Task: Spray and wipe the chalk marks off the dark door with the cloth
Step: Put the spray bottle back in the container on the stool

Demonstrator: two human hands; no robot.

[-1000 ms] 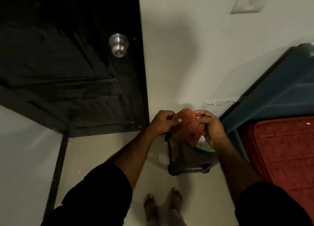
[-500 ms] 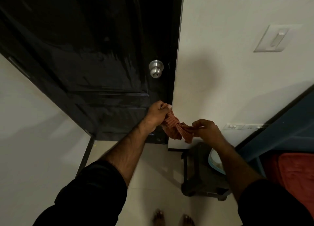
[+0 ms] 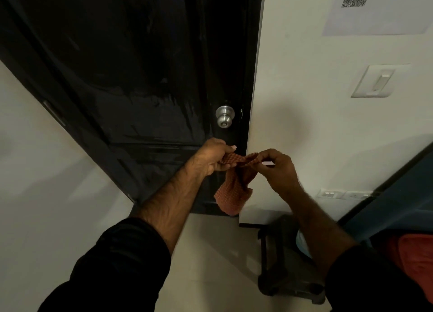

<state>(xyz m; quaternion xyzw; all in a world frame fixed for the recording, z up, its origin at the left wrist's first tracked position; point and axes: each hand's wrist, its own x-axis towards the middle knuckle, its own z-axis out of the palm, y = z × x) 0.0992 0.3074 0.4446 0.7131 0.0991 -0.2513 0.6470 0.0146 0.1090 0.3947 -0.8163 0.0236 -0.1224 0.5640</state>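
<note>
- We are seeing the left hand (image 3: 212, 158) gripping one end of the cloth (image 3: 234, 189), its fingers (image 3: 228, 148) curled round the fabric with the thumb on top.
- We are seeing the right hand (image 3: 280, 171) pinching the other end, its fingers (image 3: 264, 155) narrowed on a bunched edge at about 9 o'clock from that palm.
- The cloth is stretching between the two hands as a short twisted band, and the rest is hanging down toward 6 o'clock in a loose fold.
- The cloth is looking orange-red with a fine checked weave, crumpled and creased.
- It is hanging in front of the lower edge of the dark door (image 3: 131, 72), at 6 o'clock from the silver knob (image 3: 224, 117) and apart from it.
- The door is showing a glossy black face with faint pale streaks near the knob; we cannot tell whether these are chalk.
- At 5 o'clock from the cloth a dark stool (image 3: 288, 264) is standing on the floor (image 3: 210, 260).
</note>
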